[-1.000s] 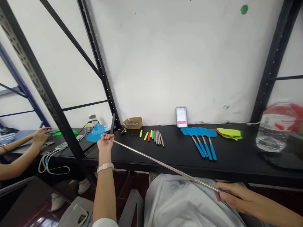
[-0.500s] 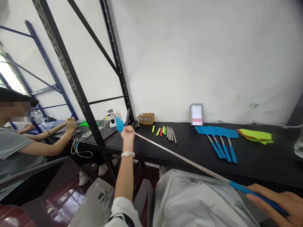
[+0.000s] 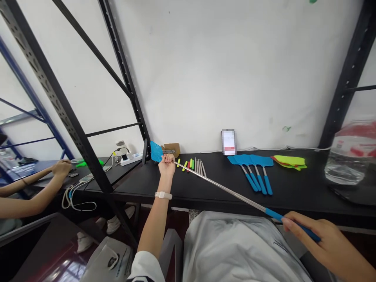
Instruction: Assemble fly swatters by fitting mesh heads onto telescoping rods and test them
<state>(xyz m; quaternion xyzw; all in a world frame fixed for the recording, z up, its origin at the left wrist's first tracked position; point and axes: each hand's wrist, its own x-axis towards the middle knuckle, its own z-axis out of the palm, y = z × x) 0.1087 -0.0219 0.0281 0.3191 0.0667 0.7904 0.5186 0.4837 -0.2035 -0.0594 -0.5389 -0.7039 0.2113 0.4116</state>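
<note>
An extended fly swatter (image 3: 220, 186) with a thin metal rod stretches across in front of me. My left hand (image 3: 167, 163) is closed around its far end, just below the blue mesh head. At the other end my right hand (image 3: 320, 239) grips the blue handle, thumb and fingers around it. Several shorter blue fly swatters (image 3: 255, 172) lie fanned out on the black table, heads toward the wall. Grey metal rods (image 3: 200, 167) and small yellow, green and red tubes (image 3: 185, 166) are lined up near my left hand.
A stack of yellow and orange swatter-like pieces (image 3: 289, 161) lies on the black table (image 3: 299, 188). A phone (image 3: 228, 141) leans against the wall. A large water bottle (image 3: 351, 156) stands right; a cardboard box (image 3: 173, 149) and power strip (image 3: 131, 159) lie left. A co-worker's hands (image 3: 61, 168) are far left.
The view has turned right, bringing the water bottle and right shelf post into sight. The held swatter's head now faces me more broadly; both hands stay on it.
</note>
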